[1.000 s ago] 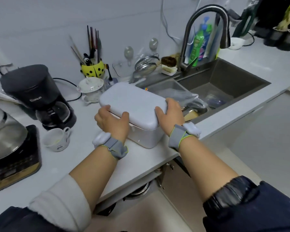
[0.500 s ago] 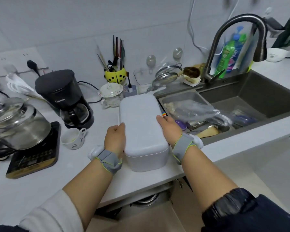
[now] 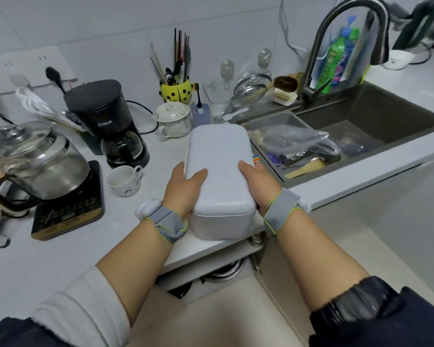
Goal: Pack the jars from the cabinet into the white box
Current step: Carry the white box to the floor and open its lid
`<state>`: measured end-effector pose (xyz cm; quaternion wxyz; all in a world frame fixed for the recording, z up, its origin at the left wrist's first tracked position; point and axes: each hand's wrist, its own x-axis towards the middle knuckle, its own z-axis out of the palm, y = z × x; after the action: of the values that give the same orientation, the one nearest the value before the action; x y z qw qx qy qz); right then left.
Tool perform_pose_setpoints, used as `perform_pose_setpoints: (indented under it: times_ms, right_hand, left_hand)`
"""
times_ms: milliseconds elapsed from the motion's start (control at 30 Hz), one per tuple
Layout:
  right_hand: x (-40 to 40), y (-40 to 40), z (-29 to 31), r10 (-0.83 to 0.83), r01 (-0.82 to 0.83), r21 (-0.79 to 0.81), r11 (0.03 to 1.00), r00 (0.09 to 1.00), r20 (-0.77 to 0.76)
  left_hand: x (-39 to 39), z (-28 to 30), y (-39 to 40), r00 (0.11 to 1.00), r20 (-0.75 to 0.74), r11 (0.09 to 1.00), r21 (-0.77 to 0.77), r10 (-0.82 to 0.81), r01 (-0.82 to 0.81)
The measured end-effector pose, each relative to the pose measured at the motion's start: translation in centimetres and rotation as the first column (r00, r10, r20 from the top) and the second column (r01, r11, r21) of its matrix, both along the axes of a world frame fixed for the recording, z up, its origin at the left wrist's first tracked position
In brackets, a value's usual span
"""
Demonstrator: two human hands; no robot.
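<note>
The white box (image 3: 219, 169) with its rounded lid on rests on the countertop (image 3: 166, 156), its long axis pointing away from me, its near end at the counter's front edge. My left hand (image 3: 184, 190) grips its left side with the thumb on the lid. My right hand (image 3: 253, 182) grips the right side, thumb also on the lid. No jars or cabinet interior show clearly; below the counter edge an open gap shows a metal pot rim (image 3: 226, 271).
A small white cup (image 3: 124, 180), black coffee maker (image 3: 110, 126), glass kettle on an induction hob (image 3: 43, 166) and a lidded mug (image 3: 173, 118) stand left of the box. The sink (image 3: 361, 126) with a tray of bagged items (image 3: 293, 146) lies right.
The box has been turned from lying crosswise to pointing away from me and set near the counter's front edge. Both hands stayed on its sides.
</note>
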<state>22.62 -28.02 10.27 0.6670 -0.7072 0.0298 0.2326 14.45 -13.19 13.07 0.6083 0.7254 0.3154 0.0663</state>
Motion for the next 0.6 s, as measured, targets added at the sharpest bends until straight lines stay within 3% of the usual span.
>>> perform_pose_setpoints:
  times_ms: [200,400,600]
  right_hand:
    - [-9.9,-1.0,1.2,-0.181,0.178,0.032,0.983,0.978,0.102]
    - [-22.0,-2.0,0.0,-0.389,0.390,-0.002,0.921,0.918,0.074]
    - [-28.2,-5.4,-1.4,-0.535,0.535,0.005,0.845,0.844,0.036]
  left_hand:
    - [-6.9,-0.2,0.1,0.975,0.083,0.979,0.020,-0.206,0.205]
    - [-15.8,-0.6,-0.5,0.902,0.152,0.913,0.022,-0.405,0.407]
    - [-19.4,-2.2,-3.8,0.828,0.168,0.843,0.034,-0.535,0.537]
